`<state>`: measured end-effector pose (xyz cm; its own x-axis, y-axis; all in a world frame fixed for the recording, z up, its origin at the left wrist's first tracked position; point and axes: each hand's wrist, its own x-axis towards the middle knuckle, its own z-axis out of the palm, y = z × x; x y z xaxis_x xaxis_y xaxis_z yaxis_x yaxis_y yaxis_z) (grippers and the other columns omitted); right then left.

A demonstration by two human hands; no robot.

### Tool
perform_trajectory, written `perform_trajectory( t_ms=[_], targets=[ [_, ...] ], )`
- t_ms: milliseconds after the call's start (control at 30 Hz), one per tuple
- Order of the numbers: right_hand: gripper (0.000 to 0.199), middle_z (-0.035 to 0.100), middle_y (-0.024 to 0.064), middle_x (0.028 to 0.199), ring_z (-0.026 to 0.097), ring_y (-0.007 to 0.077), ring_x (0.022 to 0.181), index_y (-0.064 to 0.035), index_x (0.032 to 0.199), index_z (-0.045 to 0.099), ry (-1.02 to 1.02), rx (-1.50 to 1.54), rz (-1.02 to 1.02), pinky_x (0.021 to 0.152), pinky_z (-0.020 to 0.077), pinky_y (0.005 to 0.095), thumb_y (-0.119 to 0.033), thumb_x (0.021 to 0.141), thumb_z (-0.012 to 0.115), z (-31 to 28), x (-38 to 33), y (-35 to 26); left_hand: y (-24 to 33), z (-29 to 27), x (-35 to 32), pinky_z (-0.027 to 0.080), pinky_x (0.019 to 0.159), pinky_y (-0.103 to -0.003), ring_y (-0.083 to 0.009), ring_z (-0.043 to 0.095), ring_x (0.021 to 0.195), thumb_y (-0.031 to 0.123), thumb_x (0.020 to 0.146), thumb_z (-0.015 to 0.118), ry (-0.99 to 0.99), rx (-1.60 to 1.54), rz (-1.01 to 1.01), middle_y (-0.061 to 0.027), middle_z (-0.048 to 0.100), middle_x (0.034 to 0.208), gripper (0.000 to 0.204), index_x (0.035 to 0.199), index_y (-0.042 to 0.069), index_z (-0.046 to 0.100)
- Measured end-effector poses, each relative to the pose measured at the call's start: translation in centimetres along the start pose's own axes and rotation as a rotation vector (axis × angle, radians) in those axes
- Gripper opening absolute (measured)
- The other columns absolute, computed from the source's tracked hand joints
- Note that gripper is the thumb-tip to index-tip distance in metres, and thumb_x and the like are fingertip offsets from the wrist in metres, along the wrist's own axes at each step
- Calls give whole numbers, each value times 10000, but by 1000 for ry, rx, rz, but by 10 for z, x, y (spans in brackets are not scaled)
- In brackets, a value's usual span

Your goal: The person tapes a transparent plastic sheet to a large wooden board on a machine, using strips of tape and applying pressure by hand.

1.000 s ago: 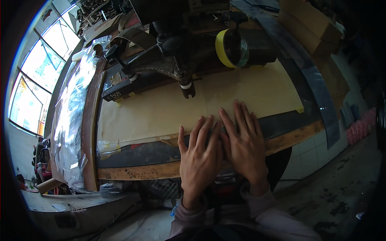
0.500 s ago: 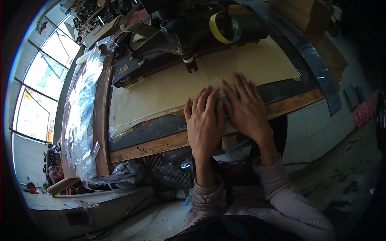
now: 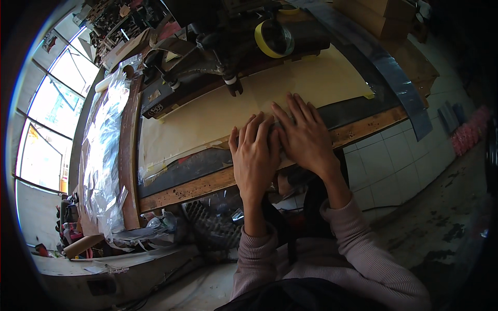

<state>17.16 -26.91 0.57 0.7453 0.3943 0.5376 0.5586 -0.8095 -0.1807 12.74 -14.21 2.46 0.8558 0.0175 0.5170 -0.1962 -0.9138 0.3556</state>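
Resting on tan sheet [image 3: 205, 120] | L hand [image 3: 254, 158], R hand [image 3: 307, 143] palms-down, unclenched | view shifted

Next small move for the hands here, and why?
I'd probably slide the left hand slightly left along the near edge of the pale sheet. That edge looks uneven to the hand's left, and the right hand is over the sheet and might steady it. Going sideways should also avoid the dark forked tip farther in.

A workshop is indicated by the dark machine [image 3: 209, 42] above the wood-edged surface [image 3: 187, 187], the tape roll [image 3: 262, 45], cardboard box [image 3: 376, 18] and stained floor [image 3: 410, 228].
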Motion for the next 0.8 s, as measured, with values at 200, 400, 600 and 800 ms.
perform_trajectory(
  t_ms=[200,400,600,800],
  targets=[
    [483,424,250,1364,370,365,1313,-68,1328,470,-7,17,2,1092,280,473,-288,901,518,2,0,0,-1,0,0,304,1057,-472,-258,522,1184,222,907,544,7,2,-1,-92,591,1200,262,1117,82,612],
    [487,418,255,1369,365,359,1319,-71,1329,467,-14,17,6,1095,276,470,-297,901,520,3,0,2,-1,1,-1,310,1053,-472,-262,529,1172,222,907,544,23,-6,6,-94,595,1188,252,1104,80,614],
    [477,426,248,1363,373,355,1314,-84,1320,479,-14,18,0,1090,287,466,-297,896,524,4,3,4,0,2,-1,331,1035,-443,-283,556,1116,213,903,540,56,0,25,-104,608,1171,248,1101,90,624],
    [458,452,244,1340,393,350,1300,-83,1296,509,25,30,-11,1082,301,461,-295,890,528,9,5,4,0,0,-1,315,1050,-474,-262,534,1165,215,906,543,29,12,15,-93,595,1188,247,1100,80,614]
  ],
)
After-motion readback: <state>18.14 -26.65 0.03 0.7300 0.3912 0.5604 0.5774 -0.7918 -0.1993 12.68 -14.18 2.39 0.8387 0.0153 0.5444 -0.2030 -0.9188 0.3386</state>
